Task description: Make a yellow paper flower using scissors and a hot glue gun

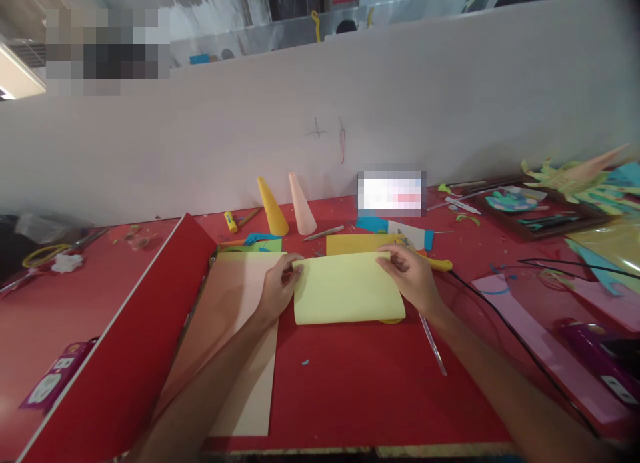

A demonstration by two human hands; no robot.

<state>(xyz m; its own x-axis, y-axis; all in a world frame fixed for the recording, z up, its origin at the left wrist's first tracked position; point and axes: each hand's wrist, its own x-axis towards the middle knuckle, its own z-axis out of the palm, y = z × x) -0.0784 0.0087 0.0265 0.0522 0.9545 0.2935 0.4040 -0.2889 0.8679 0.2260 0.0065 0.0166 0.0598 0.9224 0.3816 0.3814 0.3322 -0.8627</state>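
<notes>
A pale yellow sheet of paper [347,289] is held up over the red table, curving over at its lower edge. My left hand [280,286] pinches its upper left corner between thumb and fingers. At the upper right corner my right hand [407,273] grips it the same way. Under my left forearm lies a large cream sheet [245,383]. Just behind the held paper is a darker yellow piece [345,243]. A yellow-handled tool with a black cord [441,265] lies beside my right hand, and a clear stick [434,346] lies below that hand.
Two paper cones, one yellow [273,209] and one pale pink [303,206], stand at the back. A red upright board [135,329] rises on the left. Pink paper strips [540,343] and a purple box [600,356] lie right. A dark tray [540,226] holds scraps.
</notes>
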